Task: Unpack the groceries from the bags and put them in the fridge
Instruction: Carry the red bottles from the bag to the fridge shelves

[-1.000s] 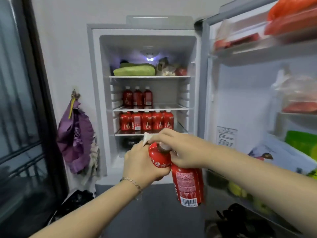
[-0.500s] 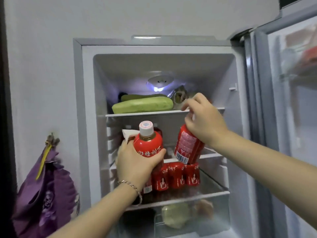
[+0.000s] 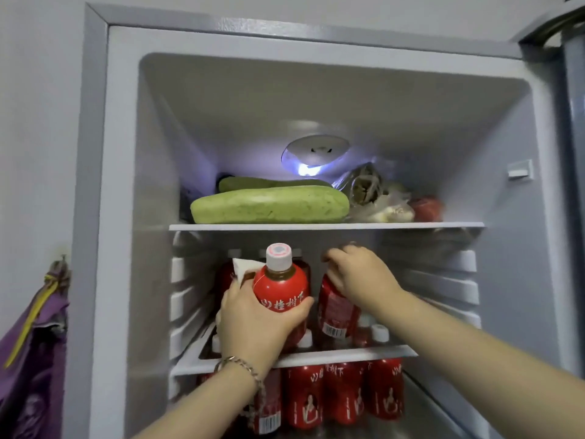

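My left hand (image 3: 256,324) grips a red drink bottle (image 3: 281,286) with a white cap, together with a scrap of white paper (image 3: 245,267), in front of the fridge's middle shelf (image 3: 348,354). My right hand (image 3: 361,277) holds a second red bottle (image 3: 335,308) by its top, inside the fridge just above that shelf, tilted slightly. Its cap is hidden under my fingers. More red bottles (image 3: 228,274) stand at the back of the middle shelf, partly hidden behind my hands.
The top shelf (image 3: 316,226) carries a pale green gourd (image 3: 269,205), a plastic bag of greens (image 3: 373,198) and a red item (image 3: 427,209). A row of red bottles (image 3: 342,391) fills the shelf below. A purple bag (image 3: 31,359) hangs at left. The door edge (image 3: 573,185) is at right.
The view has closed in on the fridge. My right hand carried its bottle from the shelf front deeper and lower onto the middle shelf. My left hand stays in front with its bottle.
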Demonstrator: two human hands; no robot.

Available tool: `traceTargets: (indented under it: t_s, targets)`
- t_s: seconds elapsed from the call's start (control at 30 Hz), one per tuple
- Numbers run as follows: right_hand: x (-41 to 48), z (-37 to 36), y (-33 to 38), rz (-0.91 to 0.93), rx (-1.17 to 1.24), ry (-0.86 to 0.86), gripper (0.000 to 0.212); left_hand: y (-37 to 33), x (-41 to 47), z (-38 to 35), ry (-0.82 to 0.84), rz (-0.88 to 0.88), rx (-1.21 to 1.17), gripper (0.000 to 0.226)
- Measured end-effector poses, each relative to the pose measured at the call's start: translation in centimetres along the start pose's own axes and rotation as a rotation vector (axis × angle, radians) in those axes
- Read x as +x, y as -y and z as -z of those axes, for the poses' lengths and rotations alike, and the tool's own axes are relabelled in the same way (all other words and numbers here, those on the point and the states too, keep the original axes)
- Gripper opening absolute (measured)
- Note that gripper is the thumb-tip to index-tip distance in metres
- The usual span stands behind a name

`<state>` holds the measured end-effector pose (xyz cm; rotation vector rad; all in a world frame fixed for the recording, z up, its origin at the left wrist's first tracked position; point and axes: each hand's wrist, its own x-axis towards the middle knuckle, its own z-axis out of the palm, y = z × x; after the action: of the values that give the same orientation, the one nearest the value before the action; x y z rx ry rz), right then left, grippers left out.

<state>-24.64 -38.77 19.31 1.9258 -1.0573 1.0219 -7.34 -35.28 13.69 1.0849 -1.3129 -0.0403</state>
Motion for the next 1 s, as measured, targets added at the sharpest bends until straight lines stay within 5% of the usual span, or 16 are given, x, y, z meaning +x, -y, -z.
traceTargets:
  t_s: [0.13,0.23,0.43,0.73,0.87,1.0]
  targets:
    - [2.0,-2.9,-3.1,-0.505,0.175,0.193,0.03,1.0,0.3,-2.2,0.004,0.033,0.035,0.068]
    - [3.6,-5.2,-4.2,-0.673,0.256,0.217,0.044,1.6,0.3,-3.1,-0.014,0.044,0.079,0.067]
    - [1.8,-9.8,-3.3,-0.523,-0.178,0.127,0.067,2.4,0.9,-3.6,-0.026,0.035,0.108,0.074]
    - [2.7,-13.0,-4.3,-0.655,0.095,0.555,0.09,2.2,0.5,-3.5,-0.008,0.029,0.125,0.073]
    - [1.0,-13.3,-3.9,-0.797,0.385,0.661,0.048,1.8,0.5,-3.5,-0.002,0.051,0.158,0.078]
    - [2.0,-9.0,-0.5,-0.854,0.717,0.512,0.026,1.4,0.5,-3.5,0.019,0.083,0.22,0.082]
